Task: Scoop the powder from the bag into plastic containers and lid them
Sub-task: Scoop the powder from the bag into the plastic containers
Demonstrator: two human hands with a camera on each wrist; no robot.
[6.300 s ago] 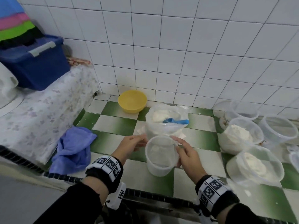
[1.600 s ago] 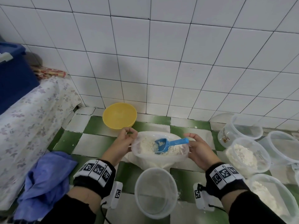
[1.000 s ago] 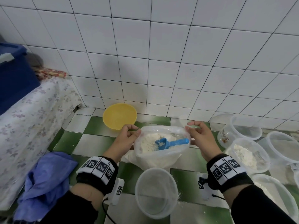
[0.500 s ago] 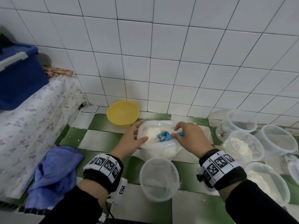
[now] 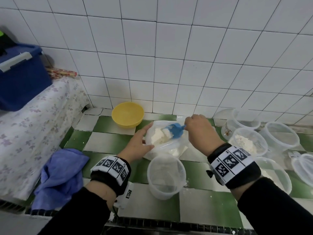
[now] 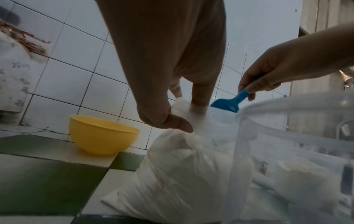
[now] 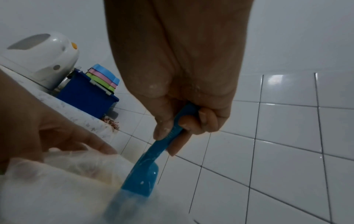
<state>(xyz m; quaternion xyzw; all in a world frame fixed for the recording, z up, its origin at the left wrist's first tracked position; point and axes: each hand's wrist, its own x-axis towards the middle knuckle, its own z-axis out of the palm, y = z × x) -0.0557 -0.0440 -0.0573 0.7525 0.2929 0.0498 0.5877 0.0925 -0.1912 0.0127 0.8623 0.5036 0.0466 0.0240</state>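
Note:
A clear plastic bag point(image 5: 166, 146) of white powder lies open on the green-and-white tiled counter. My left hand point(image 5: 149, 136) pinches its left rim between thumb and fingers, as the left wrist view shows with my left hand point(image 6: 191, 115) on the bag point(image 6: 182, 174). My right hand point(image 5: 188, 128) grips the handle of a blue scoop point(image 5: 174, 131) whose bowl sits in the powder and carries some. The right wrist view shows my right hand point(image 7: 172, 131) curled round the scoop point(image 7: 141, 180). An empty clear container point(image 5: 166, 177) stands open just in front of the bag.
A yellow bowl point(image 5: 127, 114) stands behind the bag by the tiled wall. Right of the bag are several clear tubs, two with powder point(image 5: 249, 141) point(image 5: 272, 175), and a lid point(image 5: 303, 167). A blue cloth point(image 5: 59, 173) lies at the left, and a blue crate point(image 5: 20, 78) sits beyond it.
My right hand let go of the bag's right rim, took the scoop's handle and tipped the scoop into the powder. The left hand stays at the bag's left rim.

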